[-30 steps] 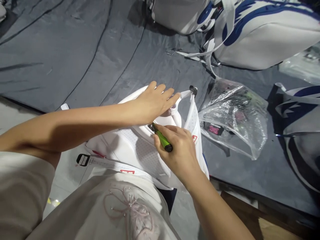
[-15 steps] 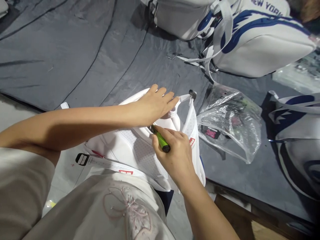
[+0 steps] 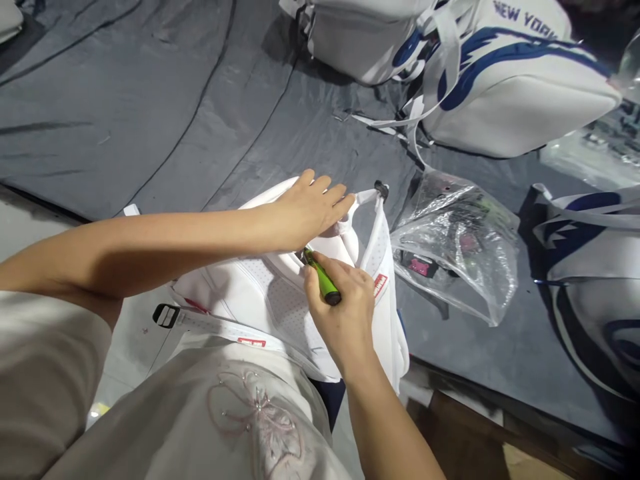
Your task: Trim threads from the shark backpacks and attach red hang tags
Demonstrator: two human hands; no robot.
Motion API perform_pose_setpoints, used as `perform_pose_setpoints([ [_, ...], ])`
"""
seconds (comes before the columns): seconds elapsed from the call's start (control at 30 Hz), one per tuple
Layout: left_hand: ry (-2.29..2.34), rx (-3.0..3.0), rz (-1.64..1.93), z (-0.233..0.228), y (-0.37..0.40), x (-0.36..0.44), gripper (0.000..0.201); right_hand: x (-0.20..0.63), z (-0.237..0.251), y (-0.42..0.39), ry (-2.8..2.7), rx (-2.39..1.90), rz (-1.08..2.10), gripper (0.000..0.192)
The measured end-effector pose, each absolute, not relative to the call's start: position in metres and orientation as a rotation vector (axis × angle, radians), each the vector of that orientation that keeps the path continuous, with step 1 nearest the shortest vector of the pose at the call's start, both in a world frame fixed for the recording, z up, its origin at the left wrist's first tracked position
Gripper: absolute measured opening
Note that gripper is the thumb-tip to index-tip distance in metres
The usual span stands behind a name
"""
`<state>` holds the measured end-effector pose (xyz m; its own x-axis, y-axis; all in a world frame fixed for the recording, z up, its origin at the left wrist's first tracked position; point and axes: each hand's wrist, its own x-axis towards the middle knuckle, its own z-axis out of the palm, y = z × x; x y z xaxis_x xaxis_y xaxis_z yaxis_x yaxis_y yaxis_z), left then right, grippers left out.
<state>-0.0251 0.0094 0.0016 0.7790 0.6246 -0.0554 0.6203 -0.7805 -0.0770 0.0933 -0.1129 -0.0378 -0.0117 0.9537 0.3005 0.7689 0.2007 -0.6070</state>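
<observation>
A white backpack (image 3: 250, 293) lies in front of me on a dark grey sheet (image 3: 150, 120), its mesh back panel and straps facing up. My left hand (image 3: 310, 208) lies flat on the top of the bag, fingers together and pointing right, pressing it down. My right hand (image 3: 340, 300) grips a small green lighter (image 3: 323, 281), its tip held against the bag's edge just under my left palm. A white strap with a black buckle (image 3: 163, 315) trails off the bag to the left.
A crumpled clear plastic bag (image 3: 460, 247) with small items lies right of the backpack. White-and-blue bags sit at the far side (image 3: 510, 87) and at the right edge (image 3: 590, 267). Another clear bag (image 3: 595, 147) is at the far right. A wooden edge (image 3: 475, 440) shows below.
Both hands stay in place on the backpack. My right wrist has drawn slightly left, toward me. The view has shifted a little, so the far bags sit lower.
</observation>
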Motion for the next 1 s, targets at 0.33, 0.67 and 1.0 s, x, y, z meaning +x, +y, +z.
perform_pose_setpoints([
  [0.33,-1.235,-2.883,0.469,0.024,0.013,-0.044,0.118,0.095,-0.043,-0.116,-1.754,-1.553,0.423,0.027],
  [0.67,-1.422,-2.736,0.612,0.024,0.002,-0.045,0.123,0.073,-0.05,-0.104,-1.731,-1.385,0.422,0.025],
  [1.0,-1.334,-2.833,0.829,0.043,0.015,-0.053,0.123,0.078,-0.046,-0.107,-1.749,-1.418,0.504,0.028],
])
